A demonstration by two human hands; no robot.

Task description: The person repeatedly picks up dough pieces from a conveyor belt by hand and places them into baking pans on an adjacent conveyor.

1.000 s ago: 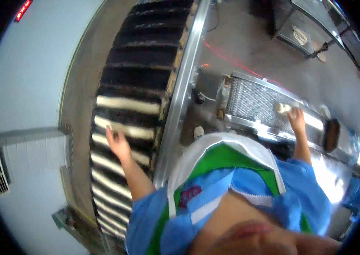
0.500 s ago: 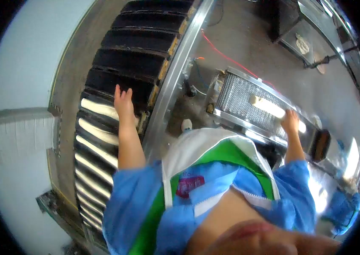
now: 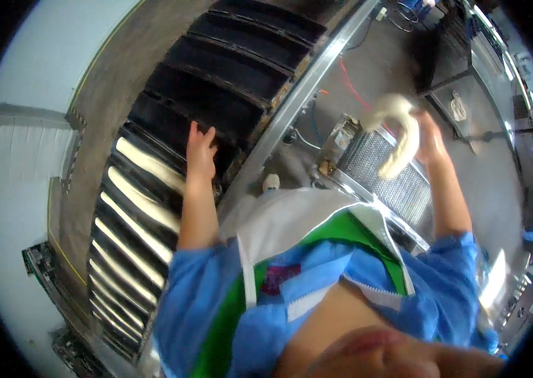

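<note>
Dough strip (image 3: 409,140) now off the mesh belt (image 3: 392,183), bent, grasped in the fingers of the right hand (image 3: 429,135). Left hand (image 3: 200,151) released, fingers parted, over black trays (image 3: 216,85).

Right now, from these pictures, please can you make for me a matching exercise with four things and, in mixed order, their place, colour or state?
1. left hand
2. right hand
3. mesh belt
4. sleeves

A. blue
B. gripping the bent, pale strip
C. by the black trays, fingers spread
D. silver-grey

Right pairs: 1-C, 2-B, 3-D, 4-A
</note>
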